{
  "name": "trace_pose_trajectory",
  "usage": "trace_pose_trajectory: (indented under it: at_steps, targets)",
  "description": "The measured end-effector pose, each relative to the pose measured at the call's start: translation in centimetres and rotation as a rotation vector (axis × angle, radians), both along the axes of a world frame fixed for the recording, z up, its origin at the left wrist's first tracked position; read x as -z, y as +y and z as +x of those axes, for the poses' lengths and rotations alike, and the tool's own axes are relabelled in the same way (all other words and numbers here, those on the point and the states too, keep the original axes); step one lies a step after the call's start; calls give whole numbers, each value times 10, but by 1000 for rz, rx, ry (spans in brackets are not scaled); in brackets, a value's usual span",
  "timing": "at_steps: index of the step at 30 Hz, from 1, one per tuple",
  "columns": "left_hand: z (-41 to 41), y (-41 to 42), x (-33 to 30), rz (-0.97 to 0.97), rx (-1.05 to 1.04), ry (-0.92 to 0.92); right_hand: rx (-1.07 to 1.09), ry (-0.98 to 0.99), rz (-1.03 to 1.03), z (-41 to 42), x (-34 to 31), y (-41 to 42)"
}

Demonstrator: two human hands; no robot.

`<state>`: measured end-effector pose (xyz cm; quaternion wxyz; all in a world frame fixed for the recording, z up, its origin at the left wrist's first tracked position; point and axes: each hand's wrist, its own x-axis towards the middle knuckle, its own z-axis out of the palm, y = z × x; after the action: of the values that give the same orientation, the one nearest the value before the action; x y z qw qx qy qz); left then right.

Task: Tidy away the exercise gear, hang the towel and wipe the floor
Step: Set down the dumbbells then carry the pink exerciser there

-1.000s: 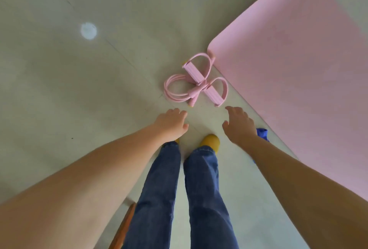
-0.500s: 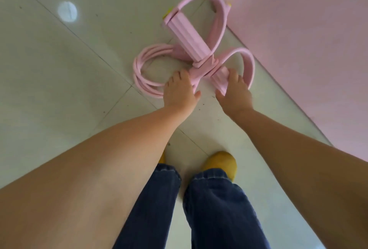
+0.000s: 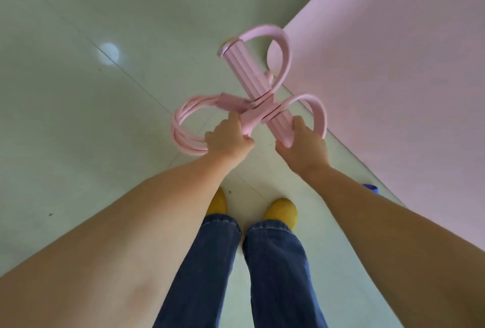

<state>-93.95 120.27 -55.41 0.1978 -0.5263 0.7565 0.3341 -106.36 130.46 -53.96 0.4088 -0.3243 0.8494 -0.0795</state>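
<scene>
Frame centre — left hand [image 3: 227, 136] grips the pink puller [image 3: 258, 96] at its tubes, right hand [image 3: 301, 141] grips its ribbed handle end, mat [image 3: 393, 78] at right.

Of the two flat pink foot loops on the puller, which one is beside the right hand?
The lower loop, arching just beyond the right hand, which grips the ribbed bar's near end. The other loop curves at the bar's far end.
</scene>
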Motion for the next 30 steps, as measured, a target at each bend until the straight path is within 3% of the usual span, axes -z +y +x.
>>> trace_pose_trajectory:
  at_steps: [7,16,24,30]
  targets:
    - [13,-5,-185,-274,184,97,18,-57,-22,8,-187,6]
    - [-19,-3,-422,-519,416,200,97,57,-153,-13,-420,33]
    - [-30,14,-491,-626,580,335,192,211,-199,-8,-498,76]
    - [-44,44,-502,-507,758,408,378,278,-167,13,-511,123]
